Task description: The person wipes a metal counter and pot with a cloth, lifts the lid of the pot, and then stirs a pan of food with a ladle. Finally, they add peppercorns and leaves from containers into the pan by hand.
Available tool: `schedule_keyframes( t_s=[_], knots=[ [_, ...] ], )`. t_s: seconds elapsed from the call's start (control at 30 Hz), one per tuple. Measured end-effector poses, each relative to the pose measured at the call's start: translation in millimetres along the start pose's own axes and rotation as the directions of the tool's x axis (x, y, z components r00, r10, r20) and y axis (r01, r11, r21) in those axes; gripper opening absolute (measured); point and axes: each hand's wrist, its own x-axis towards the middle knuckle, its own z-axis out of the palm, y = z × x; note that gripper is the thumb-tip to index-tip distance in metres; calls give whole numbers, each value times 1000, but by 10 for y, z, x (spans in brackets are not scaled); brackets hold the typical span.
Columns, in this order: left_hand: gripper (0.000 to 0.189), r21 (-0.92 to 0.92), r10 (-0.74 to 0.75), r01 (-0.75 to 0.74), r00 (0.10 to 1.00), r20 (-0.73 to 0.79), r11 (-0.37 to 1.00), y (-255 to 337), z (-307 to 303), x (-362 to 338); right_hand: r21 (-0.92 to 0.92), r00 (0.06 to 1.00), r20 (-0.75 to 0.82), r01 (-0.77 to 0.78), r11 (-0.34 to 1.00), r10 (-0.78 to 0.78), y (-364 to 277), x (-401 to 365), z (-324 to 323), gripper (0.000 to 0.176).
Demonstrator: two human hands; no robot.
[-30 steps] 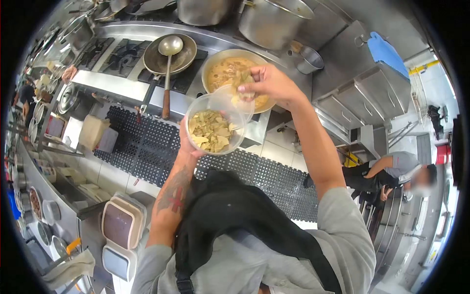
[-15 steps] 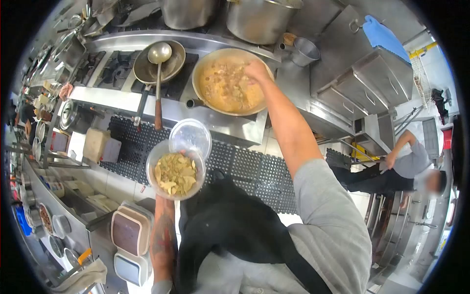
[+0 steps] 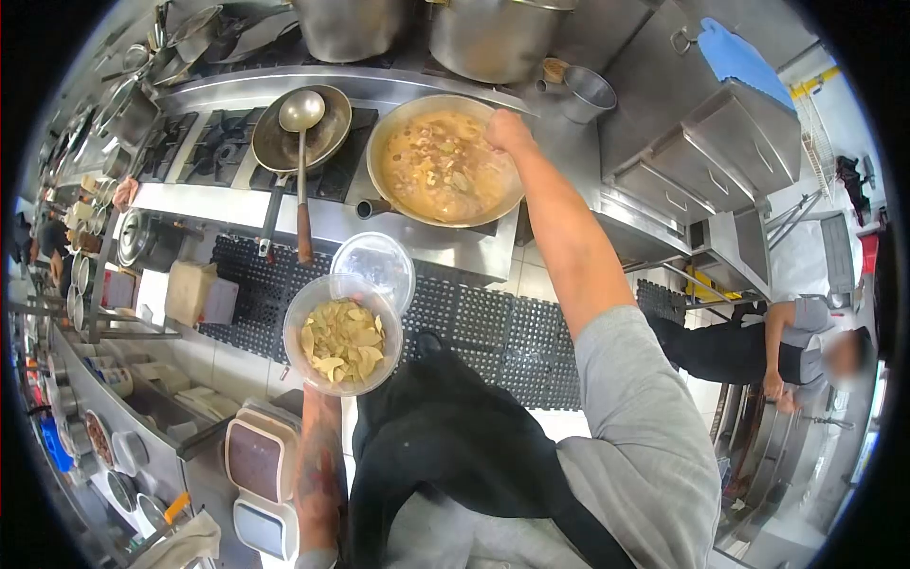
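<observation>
My left hand (image 3: 317,394), mostly hidden underneath, holds a clear plastic tub (image 3: 296,353) of dried bay leaves (image 3: 341,339). A clear round lid (image 3: 374,266) sits against the tub's far side, seemingly held with it. My right hand (image 3: 510,131) is closed above the right rim of a wide pan (image 3: 377,180); whatever its fingers may hold is hidden. Orange-brown stew (image 3: 441,171) with chunks fills the pan, and a few leaves show on its surface. Left of it, a ladle (image 3: 301,112) rests in a wok (image 3: 334,142).
Large stockpots (image 3: 493,43) stand behind the pan. A metal container (image 3: 588,93) is at the right of the stove. Lidded tubs (image 3: 261,455) are beside my left forearm. A co-worker (image 3: 749,346) stands at the right. Black perforated matting (image 3: 493,332) covers the floor.
My right hand has moved up and slightly right, from over the stew to the pan's rim. The tub stays in my left hand. The co-worker's arm has lowered.
</observation>
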Motion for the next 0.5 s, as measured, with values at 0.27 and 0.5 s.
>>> schedule_keyframes(
  t_s=[0.27, 0.5],
  knots=[
    [79, 10, 0, -1, 998, 68, 1000, -136, 89, 539, 16, 978, -209, 10, 1000, -7, 131, -178, -311, 28],
    [79, -229, -117, 251, 872, 475, 941, -269, 264, 677, 393, 992, 121, -75, 916, 29, 47, -349, -496, 22]
  ],
)
